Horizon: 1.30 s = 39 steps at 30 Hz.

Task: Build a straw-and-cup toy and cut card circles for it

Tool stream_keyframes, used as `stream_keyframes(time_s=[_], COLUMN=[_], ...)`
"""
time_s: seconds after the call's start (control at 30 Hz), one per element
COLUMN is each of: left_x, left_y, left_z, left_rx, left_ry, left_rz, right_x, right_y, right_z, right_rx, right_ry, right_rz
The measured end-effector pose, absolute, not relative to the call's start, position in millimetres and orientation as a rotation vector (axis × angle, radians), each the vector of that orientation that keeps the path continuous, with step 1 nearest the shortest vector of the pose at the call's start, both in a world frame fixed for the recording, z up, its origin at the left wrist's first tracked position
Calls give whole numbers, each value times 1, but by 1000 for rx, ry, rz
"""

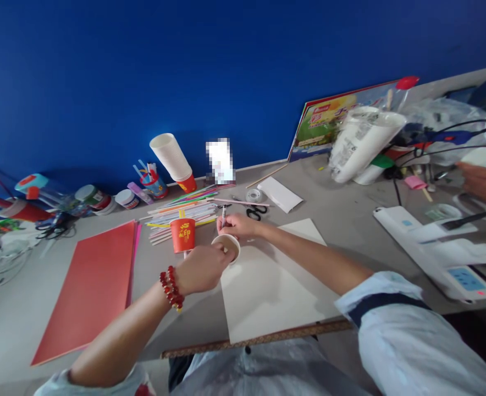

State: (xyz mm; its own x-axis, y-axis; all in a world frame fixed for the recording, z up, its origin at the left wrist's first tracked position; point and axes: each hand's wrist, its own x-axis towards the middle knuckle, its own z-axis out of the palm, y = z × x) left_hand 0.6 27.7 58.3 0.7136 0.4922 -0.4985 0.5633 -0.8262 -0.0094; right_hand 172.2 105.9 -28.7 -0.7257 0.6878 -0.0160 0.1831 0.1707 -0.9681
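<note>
- Two bare hands meet at one white paper cup [229, 241], near the far left part of a large white sheet [276, 286]; the left hand [202, 268] grips it, fingers hooked over the rim into the mouth, and the right hand [238, 225] grasps a slim pen [224, 213], nearly upright beside the cup's far side;
- Thin paper walls are my first worry; too hard a squeeze from those left fingers could buckle the rim, while too slack a hold could let the cup slip or tip;
- The pen's lower end is hidden from me, so I cannot tell whether it touches anything; with the hands so close together, a slip could leave a stray mark on cup, sheet or skin;
- The right forearm [313, 256] passes over the sheet; if it dragged, the paper could shift or crease;
- Just beyond the left hand stands a red paper cup [182, 235] with yellow lettering; a careless knuckle could send it into the loose coloured sticks [202, 210];
- Black-handled scissors [256, 213] lie near the right hand; drawing that wrist back carelessly could nudge them;
- Farther back, a tall stack of white paper cups [169, 157] seems to lean; a jolt to the table [156, 330] could topple it.
</note>
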Motion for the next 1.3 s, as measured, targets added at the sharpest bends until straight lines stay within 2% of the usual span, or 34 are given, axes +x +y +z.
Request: stream_keyframes(time_s=[0.4, 0.9, 1.3], left_x=[0, -1, 0], left_y=[28, 28, 30], left_z=[59, 55, 62], left_rx=[2768, 2793, 2760], left_ry=[880, 858, 814], left_rz=[-730, -702, -615], right_x=[191, 215, 208], right_y=[95, 27, -19], right_z=[-29, -37, -16], right_rx=[-916, -1165, -1045], right_ry=[-1948, -1843, -2044], right_rz=[1528, 1233, 824])
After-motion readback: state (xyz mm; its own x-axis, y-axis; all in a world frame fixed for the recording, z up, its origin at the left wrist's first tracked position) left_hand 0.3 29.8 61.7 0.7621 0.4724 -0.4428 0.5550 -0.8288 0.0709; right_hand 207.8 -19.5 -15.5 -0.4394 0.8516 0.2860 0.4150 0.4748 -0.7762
